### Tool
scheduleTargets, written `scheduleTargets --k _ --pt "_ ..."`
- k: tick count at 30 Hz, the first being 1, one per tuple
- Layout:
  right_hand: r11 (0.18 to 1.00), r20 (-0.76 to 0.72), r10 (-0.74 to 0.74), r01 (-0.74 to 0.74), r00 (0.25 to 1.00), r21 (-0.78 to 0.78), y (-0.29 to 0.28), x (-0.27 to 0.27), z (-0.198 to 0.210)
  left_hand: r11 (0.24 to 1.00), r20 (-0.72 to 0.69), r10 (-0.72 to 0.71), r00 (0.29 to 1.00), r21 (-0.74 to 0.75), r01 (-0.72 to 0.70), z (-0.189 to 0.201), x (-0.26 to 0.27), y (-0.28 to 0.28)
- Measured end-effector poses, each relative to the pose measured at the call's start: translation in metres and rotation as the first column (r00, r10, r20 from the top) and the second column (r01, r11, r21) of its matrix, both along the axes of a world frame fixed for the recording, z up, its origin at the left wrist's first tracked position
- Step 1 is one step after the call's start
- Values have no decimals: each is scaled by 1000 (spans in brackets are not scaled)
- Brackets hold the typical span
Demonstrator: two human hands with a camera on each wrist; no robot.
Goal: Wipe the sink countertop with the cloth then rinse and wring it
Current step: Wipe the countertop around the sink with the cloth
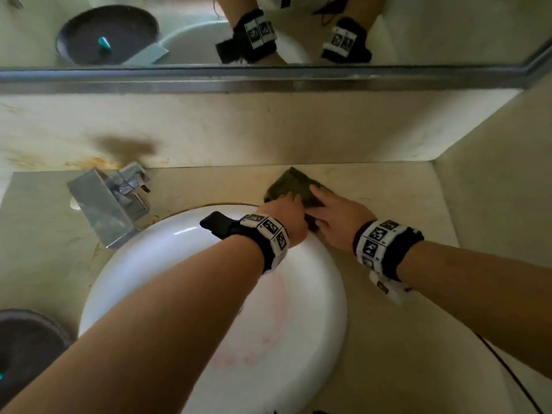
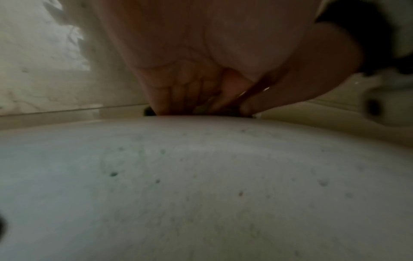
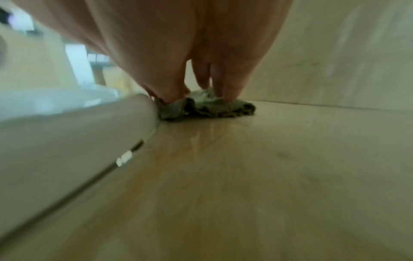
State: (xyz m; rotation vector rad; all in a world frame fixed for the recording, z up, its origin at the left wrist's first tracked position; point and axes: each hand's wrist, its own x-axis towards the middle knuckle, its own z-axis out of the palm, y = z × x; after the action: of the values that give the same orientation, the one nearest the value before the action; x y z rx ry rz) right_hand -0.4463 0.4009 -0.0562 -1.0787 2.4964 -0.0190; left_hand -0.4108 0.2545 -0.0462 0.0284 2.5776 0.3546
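A dark green cloth (image 1: 294, 183) lies crumpled on the beige countertop (image 1: 388, 339), just behind the right rim of the white basin (image 1: 143, 264). My left hand (image 1: 285, 212) reaches across the basin, and its bunched fingers and thumb pinch the cloth's near-left edge (image 2: 201, 108). My right hand (image 1: 334, 213) lies over the cloth with straight fingers (image 3: 218, 79) pressing it down onto the countertop (image 3: 268, 176). In the right wrist view the cloth (image 3: 208, 107) butts against the basin wall (image 3: 67, 132). The two hands touch side by side.
A square chrome faucet (image 1: 110, 204) stands behind the basin on the left. A dark round dish (image 1: 27, 354) sits at the lower left. The backsplash and mirror (image 1: 179, 31) close off the back, a side wall (image 1: 493, 189) the right. A black cable (image 1: 507, 369) crosses the counter.
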Motion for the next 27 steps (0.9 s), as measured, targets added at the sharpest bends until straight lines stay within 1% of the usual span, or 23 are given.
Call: scheduleTargets --k 1,2,3,4,5,7,9,11,14,17,19,21,23,25,26,27 --pt "994 33 -110 111 993 -14 18 12 0 1000 -13 -6 1000 -22 6 -2 -4 3" --pt "984 66 -178 175 982 42 36 25 -1 999 -17 -16 1000 -45 15 -6 -8 7" --pt "966 97 -234 220 967 137 55 39 -2 998 -7 -24 1000 -64 24 -10 -13 14" --pt "946 116 -273 245 955 211 67 51 -6 996 13 -8 1000 -84 9 -16 -18 20" --pt "931 120 -308 272 944 244 78 59 -9 994 37 17 999 -106 -13 -20 -24 29" --pt "922 140 -346 309 928 234 85 71 -15 986 66 79 995 -154 -68 -31 -31 40" --pt "925 144 -353 321 925 201 88 81 -20 977 65 76 995 -204 -61 -37 -41 48" --pt "932 118 -333 308 935 190 91 89 -25 973 72 29 997 -229 -11 -39 -53 52" --pt "947 94 -294 276 951 163 99 89 -28 967 64 -58 996 -243 72 -38 -73 63" --pt "968 103 -244 236 964 89 109 88 -28 954 80 -197 977 -213 210 -36 -83 99" --pt "970 113 -241 236 964 61 117 89 -29 924 79 -317 945 -200 326 -36 -85 132" --pt "971 138 -232 222 963 84 123 94 -28 884 86 -424 902 -180 433 -35 -82 161" --pt "975 110 -190 175 976 137 129 100 -28 823 108 -538 836 -145 549 -32 -73 187" --pt "976 69 -169 157 983 150 130 106 -22 743 134 -649 749 -100 662 -30 -58 206" --pt "978 79 -154 140 985 156 129 107 -20 711 146 -685 714 -81 699 -30 -50 210" --pt "979 94 -143 127 985 161 129 108 -20 693 149 -704 694 -71 718 -31 -43 210"
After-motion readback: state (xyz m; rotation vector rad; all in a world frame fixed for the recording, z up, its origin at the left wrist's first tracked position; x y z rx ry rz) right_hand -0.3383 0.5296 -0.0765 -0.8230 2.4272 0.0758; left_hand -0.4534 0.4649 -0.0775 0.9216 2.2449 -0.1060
